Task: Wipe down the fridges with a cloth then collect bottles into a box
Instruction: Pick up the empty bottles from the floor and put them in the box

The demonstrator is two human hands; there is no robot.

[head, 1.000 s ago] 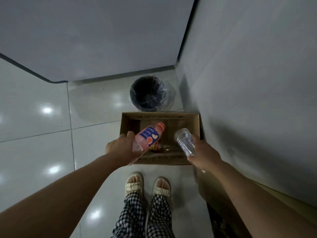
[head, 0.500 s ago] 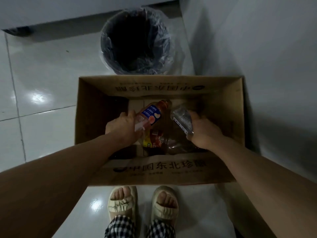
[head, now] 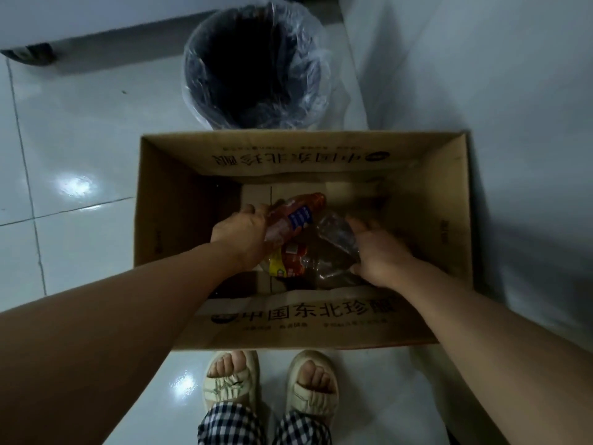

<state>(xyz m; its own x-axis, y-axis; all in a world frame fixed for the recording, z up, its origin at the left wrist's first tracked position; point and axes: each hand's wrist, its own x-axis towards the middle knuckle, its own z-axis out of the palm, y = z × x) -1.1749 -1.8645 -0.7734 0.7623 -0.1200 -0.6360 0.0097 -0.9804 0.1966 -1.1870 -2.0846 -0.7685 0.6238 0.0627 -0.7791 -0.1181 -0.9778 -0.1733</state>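
Head view, looking straight down. White tiled floor (head: 73, 149) with glossy light spots fills the left side; a pale wall (head: 497, 75) runs along the right.

Cardboard box (head: 455, 220), open top, printed lettering on the near and far flaps, sits on the floor against the right wall, just beyond the person's feet. Both forearms reach down into it from the near edge.

Bin (head: 253, 69), round, dark inside, lined with a clear plastic bag, stands on the floor just beyond the far edge of the box.

Feet in cream sandals (head: 313, 385) and checked trouser hems at near centre, toes just short of the box.

Inside the box, centre:
- Left hand (head: 240, 234): fingers curled round a pink bottle (head: 293, 216) with a blue label and an orange cap; the bottle is tilted, cap pointing far-right, low inside the box.
- Right hand (head: 377, 248): holds a clear bottle (head: 337, 234), thumb on the far side, palm round its near end. The bottle tilts toward the far left, its far end almost touching the pink bottle.
- Below and between the two hands, a bottle with a red and yellow label (head: 288, 260) lies on the box bottom, partly hidden by the hands. Cannot tell whether the held bottles touch it.
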